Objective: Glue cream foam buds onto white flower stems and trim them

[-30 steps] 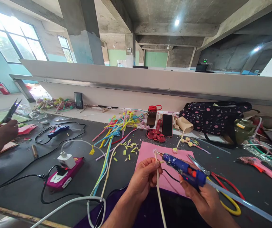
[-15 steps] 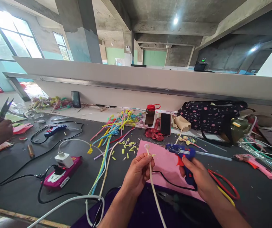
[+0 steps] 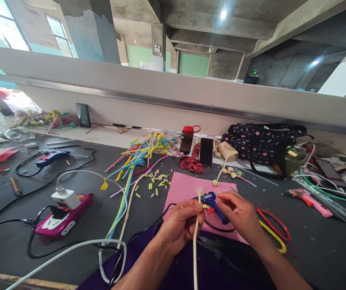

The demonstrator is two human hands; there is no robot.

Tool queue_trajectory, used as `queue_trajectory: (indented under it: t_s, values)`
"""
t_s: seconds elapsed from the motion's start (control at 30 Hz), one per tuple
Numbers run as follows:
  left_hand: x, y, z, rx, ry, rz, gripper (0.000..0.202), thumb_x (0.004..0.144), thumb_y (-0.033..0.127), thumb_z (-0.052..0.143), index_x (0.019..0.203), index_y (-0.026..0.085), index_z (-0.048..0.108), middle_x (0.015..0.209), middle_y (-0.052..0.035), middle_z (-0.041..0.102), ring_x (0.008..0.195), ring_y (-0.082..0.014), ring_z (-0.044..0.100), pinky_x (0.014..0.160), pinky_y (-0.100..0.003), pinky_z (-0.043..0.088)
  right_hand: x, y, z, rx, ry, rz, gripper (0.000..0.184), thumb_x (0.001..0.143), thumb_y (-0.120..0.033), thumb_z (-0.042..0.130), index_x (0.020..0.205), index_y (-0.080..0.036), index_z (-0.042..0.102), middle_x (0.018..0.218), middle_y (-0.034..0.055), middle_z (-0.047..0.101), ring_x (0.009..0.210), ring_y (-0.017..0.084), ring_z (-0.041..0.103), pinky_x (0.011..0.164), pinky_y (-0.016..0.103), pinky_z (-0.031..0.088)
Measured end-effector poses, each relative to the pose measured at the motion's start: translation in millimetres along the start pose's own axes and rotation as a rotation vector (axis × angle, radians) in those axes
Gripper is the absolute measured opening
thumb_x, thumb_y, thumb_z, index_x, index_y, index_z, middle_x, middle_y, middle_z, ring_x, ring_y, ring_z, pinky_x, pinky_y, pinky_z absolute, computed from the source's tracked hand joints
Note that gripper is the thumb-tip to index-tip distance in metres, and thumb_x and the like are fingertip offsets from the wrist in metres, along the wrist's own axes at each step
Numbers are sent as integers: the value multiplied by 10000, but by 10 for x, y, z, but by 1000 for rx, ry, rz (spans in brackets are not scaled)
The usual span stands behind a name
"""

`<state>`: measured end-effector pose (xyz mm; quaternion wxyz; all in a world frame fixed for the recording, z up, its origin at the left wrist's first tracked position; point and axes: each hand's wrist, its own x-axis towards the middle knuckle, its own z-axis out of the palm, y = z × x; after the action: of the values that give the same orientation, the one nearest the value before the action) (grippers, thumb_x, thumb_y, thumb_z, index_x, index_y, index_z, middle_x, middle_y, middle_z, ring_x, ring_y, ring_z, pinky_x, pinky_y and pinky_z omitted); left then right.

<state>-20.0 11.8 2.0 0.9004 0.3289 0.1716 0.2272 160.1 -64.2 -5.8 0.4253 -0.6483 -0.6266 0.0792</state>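
Note:
My left hand [image 3: 181, 224] is closed round a cream pipe-cleaner stem [image 3: 195, 249], whose curled top stands just above my fingers. My right hand [image 3: 242, 216] grips a blue glue gun [image 3: 213, 201], with its nozzle pointing left at the top of the stem. Both hands hover over a pink sheet [image 3: 185, 189] on the dark table. The gun's black cord [image 3: 149, 225] runs off to the left.
A bundle of coloured pipe cleaners [image 3: 139, 157] and several cut yellow bits lie left of the sheet. A pink power strip [image 3: 61, 219] with a white plug sits at left. Red and yellow scissors [image 3: 274, 229], a pink glue gun [image 3: 309, 197], a phone [image 3: 206, 152], a bottle [image 3: 187, 139] and a spotted bag [image 3: 263, 147] are to the right and behind.
My right hand brought the glue gun left and down, so its nozzle now meets the top of the stem. The view swung right; the other person's hand at left is gone.

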Motion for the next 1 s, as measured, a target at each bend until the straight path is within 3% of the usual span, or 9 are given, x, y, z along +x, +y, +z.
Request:
queue_trajectory:
  t_s: [0.07,0.17,0.6,0.8,1.0]
  values:
    - [9,-34,14,-9,-7,-51,156,703,241,656,672,119,565,506,23,537,295,-6,312,302,-162,131,-44,-153,-70,199,-48,-79,162,841,-290,565,974,-222,626,840,41,648,749,176,611,667,288,497]
    - [23,-79,28,11,-19,-122,156,713,246,651,676,118,570,499,22,543,287,-5,313,304,-163,138,-95,-279,-104,299,-53,-176,138,823,-243,601,958,-228,629,825,32,646,744,171,608,670,294,500]
    - [55,-116,40,131,23,-154,207,723,299,653,652,120,578,494,20,553,286,-13,360,293,-153,157,-99,-346,-111,159,-91,-204,86,851,-189,530,834,-210,612,748,27,630,669,151,595,609,263,476]
    - [55,-82,20,249,43,-126,199,754,306,616,697,116,621,473,3,580,252,-16,351,257,-138,158,-2,-256,-317,116,-40,-195,64,859,-201,531,823,-208,584,759,22,613,713,157,584,647,269,459]
    - [40,-48,21,319,34,-206,202,755,273,569,642,115,624,417,5,557,229,-22,334,244,-136,172,238,-216,-442,82,-188,-198,119,879,-208,496,826,-202,602,776,15,620,709,144,582,675,262,449]
